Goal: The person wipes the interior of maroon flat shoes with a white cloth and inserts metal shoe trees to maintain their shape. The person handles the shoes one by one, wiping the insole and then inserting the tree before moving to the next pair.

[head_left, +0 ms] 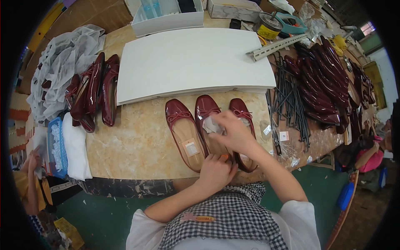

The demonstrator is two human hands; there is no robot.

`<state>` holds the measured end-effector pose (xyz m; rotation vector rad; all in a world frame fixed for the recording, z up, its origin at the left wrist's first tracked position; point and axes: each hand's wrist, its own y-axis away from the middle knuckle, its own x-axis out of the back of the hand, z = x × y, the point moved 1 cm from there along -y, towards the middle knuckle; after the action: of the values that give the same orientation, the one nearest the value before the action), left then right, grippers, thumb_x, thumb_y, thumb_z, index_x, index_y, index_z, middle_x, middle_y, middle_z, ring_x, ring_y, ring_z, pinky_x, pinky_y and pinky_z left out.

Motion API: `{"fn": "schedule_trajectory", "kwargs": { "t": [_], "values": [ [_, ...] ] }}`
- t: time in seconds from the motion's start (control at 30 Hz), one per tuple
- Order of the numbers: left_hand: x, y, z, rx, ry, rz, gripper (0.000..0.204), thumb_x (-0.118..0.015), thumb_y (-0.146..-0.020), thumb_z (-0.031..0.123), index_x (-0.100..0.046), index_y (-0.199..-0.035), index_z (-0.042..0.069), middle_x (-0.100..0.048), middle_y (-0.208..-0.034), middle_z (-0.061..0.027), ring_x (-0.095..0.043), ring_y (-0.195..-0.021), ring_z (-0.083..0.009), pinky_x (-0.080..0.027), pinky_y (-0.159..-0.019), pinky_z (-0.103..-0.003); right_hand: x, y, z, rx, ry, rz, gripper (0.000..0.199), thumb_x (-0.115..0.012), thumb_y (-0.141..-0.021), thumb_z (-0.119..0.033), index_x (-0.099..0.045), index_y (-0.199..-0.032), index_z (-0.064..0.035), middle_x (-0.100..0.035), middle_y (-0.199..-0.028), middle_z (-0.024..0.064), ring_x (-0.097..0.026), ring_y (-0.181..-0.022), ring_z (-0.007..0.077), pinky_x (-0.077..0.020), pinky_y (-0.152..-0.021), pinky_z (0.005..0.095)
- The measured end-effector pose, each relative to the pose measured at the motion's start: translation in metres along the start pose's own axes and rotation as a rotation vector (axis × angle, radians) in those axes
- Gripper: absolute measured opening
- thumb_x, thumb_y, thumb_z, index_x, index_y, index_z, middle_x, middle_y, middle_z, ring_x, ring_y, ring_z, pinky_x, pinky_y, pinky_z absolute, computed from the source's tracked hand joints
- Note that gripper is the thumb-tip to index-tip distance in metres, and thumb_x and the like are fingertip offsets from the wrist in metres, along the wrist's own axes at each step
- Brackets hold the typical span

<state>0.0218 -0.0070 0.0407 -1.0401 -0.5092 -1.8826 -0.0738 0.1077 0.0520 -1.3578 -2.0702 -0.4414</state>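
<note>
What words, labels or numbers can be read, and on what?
White label inside the leftmost dark red shoe: print too small to read.
Yellow label on the round can: too blurred.
Yellow badge on the checked apron: lettering I won't copy.
White tag: too small.

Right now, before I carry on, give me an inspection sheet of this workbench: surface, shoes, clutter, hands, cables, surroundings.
Surface: tan marbled tabletop, with a large white stack of sheets behind the shoes.
Job's things: three dark red bow-trimmed shoes side by side, toes pointing away; crumpled white paper in the middle one.
Clutter: dark red shoe pile and thin black rods at right; slotted metal strip partly over the stack; blue basket at left.
Hands: left hand by the middle shoe's heel, grip unclear; right hand at the crumpled paper.
Cables: nothing seen.
Surroundings: green floor; another person's arm at the left edge.
</note>
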Motion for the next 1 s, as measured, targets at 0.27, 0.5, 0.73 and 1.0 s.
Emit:
{"fn": "schedule_trajectory", "kwargs": {
  "t": [0.27,0.5,0.73,1.0],
  "values": [
    [0.034,-0.049,-0.019,-0.095,-0.16,-0.455,0.036,-0.055,-0.085,0.033,-0.068,-0.062,0.008,-0.064,-0.068,-0.0132,-0.064,-0.066,-0.0299,-0.049,-0.058,-0.043,-0.019,-0.031,0.025,-0.134,0.318,0.202,0.055,-0.071,-0.078,-0.012,-0.049,-0.126,0.0029,-0.052,-0.105,0.017,-0.055,-0.099,0.0341,-0.0487,-0.08,0.0408],
    [0.12,-0.2,-0.186,0.065,-0.586,0.596,0.048,-0.061,-0.083,0.045,-0.063,-0.113,0.008,-0.046,-0.133,-0.0239,-0.04,-0.126,-0.0405,-0.031,-0.102,-0.061,0.019,0.046,-0.007,-0.077,-0.072,0.189,0.039,-0.066,-0.084,-0.008,-0.058,-0.122,-0.0012,-0.058,-0.112,0.0151,-0.059,-0.101,0.0317,-0.0486,-0.085,0.0327],
    [0.089,-0.121,-0.048,-0.322,0.036,0.328,0.017,-0.066,-0.078,0.02,-0.057,-0.075,0.006,-0.055,-0.076,-0.0123,-0.054,-0.072,-0.0314,-0.045,-0.066,-0.045,0.029,0.079,0.019,-0.344,-0.883,0.33,0.073,-0.056,-0.094,-0.013,-0.014,-0.152,-0.0108,-0.032,-0.146,0.0144,-0.048,-0.123,0.0258,-0.047,-0.095,0.0349],
    [0.091,-0.011,-0.017,-0.269,0.253,0.497,0.013,-0.064,-0.079,0.012,-0.066,-0.092,0.009,-0.062,-0.114,-0.015,-0.06,-0.109,-0.0235,-0.049,-0.086,-0.033,-0.007,0.069,-0.023,-0.876,-1.515,-0.184,0.045,-0.061,-0.09,-0.015,-0.049,-0.131,-0.0005,-0.058,-0.124,0.0151,-0.058,-0.111,0.0244,-0.0459,-0.097,0.0351]
  ]
}}
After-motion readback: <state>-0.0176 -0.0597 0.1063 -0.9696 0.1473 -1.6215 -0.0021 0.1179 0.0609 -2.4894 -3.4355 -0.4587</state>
